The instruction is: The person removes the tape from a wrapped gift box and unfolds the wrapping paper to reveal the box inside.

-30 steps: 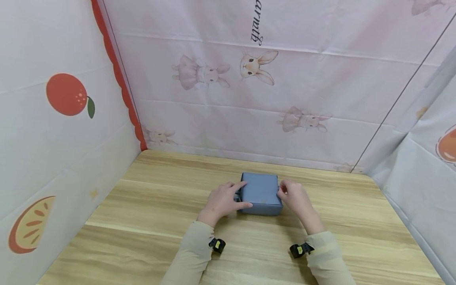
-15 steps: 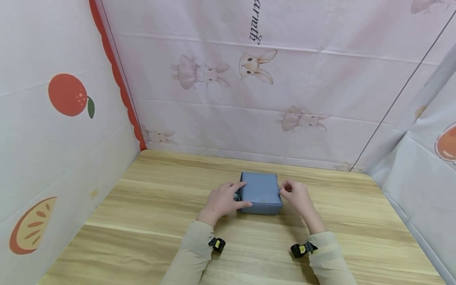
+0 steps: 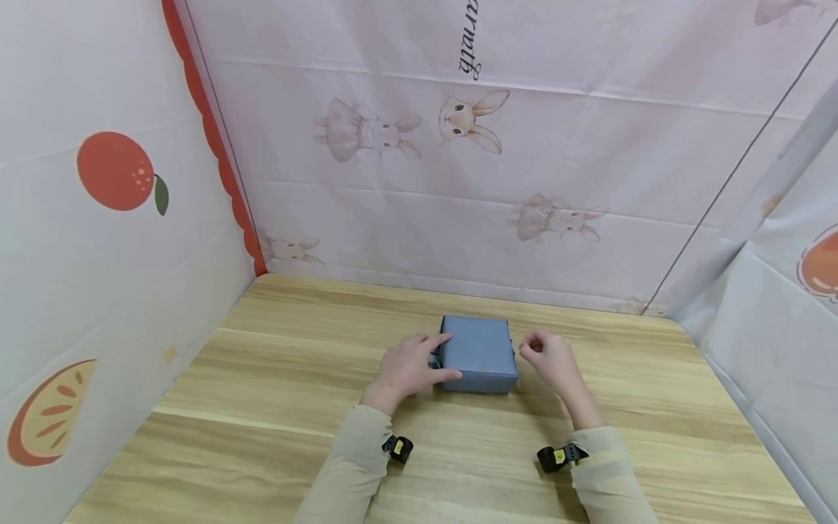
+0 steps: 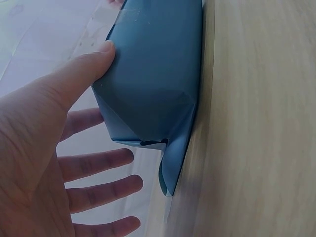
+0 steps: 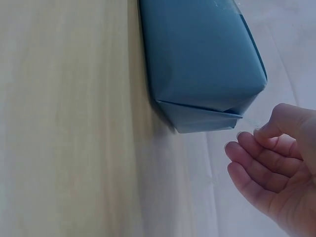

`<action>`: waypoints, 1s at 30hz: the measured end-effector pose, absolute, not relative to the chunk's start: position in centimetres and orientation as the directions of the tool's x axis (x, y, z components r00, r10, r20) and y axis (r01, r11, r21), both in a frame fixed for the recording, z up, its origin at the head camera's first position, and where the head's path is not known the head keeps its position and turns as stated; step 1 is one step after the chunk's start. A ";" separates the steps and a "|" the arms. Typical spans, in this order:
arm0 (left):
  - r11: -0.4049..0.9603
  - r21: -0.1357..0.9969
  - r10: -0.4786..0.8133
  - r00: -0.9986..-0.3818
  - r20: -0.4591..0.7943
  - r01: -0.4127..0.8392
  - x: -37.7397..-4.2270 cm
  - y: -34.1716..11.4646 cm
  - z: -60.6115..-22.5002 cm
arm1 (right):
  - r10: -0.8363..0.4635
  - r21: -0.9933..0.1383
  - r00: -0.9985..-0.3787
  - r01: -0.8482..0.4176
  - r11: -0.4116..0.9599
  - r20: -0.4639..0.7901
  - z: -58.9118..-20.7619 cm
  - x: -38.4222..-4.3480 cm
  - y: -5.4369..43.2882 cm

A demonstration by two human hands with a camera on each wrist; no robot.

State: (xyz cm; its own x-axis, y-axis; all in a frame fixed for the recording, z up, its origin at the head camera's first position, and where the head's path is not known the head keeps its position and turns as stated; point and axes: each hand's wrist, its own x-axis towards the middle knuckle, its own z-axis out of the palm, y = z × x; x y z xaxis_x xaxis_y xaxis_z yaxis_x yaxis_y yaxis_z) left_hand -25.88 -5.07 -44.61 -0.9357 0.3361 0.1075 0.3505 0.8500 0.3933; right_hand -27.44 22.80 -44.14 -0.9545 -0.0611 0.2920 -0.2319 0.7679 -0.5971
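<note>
A box wrapped in blue paper sits on the wooden table. My left hand rests against its left end, the thumb on the front top edge and a finger on the top. In the left wrist view, the thumb touches the paper while other fingers are spread beside the end. Loose paper flaps stick out there. Off the right end, my right hand holds thumb and forefinger together in a pinch. A faint clear strip, like tape, shows between the fingertips and the folded end flap.
The wooden table reaches back to a printed cloth wall. More cloth hangs on the left and right. A black wrist camera is worn on each wrist.
My right hand has moved slightly right, away from the box's end, still pinching. The left hand stays on the box, which has hardly moved.
</note>
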 end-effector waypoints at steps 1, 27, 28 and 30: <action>0.849 0.394 0.336 -0.936 0.109 0.351 -25.9 -5.1 -44.6 | -0.061 -0.595 -0.956 -0.229 0.770 0.288 -44.1 -27.5 22.9; 0.846 0.396 0.342 -0.933 0.109 0.357 -26.0 -5.0 -44.7 | -0.196 -0.510 -0.973 -0.231 0.829 0.124 -43.7 -27.3 26.6; 0.846 0.396 0.343 -0.933 0.107 0.356 -26.0 -5.0 -44.7 | -0.195 -0.510 -0.974 -0.228 0.829 0.117 -43.6 -27.3 26.8; 0.846 0.396 0.343 -0.933 0.107 0.357 -26.1 -5.0 -44.7 | -0.191 -0.512 -0.976 -0.218 0.831 0.106 -43.5 -27.1 27.2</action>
State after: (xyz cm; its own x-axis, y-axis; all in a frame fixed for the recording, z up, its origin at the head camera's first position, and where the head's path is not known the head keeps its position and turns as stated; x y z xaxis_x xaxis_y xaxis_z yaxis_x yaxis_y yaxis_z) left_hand -26.07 -5.01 -44.75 -0.9332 0.3433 0.1067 0.3566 0.8462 0.3960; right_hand -27.15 27.17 -43.45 -0.9758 -0.1914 0.1055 -0.2183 0.8306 -0.5122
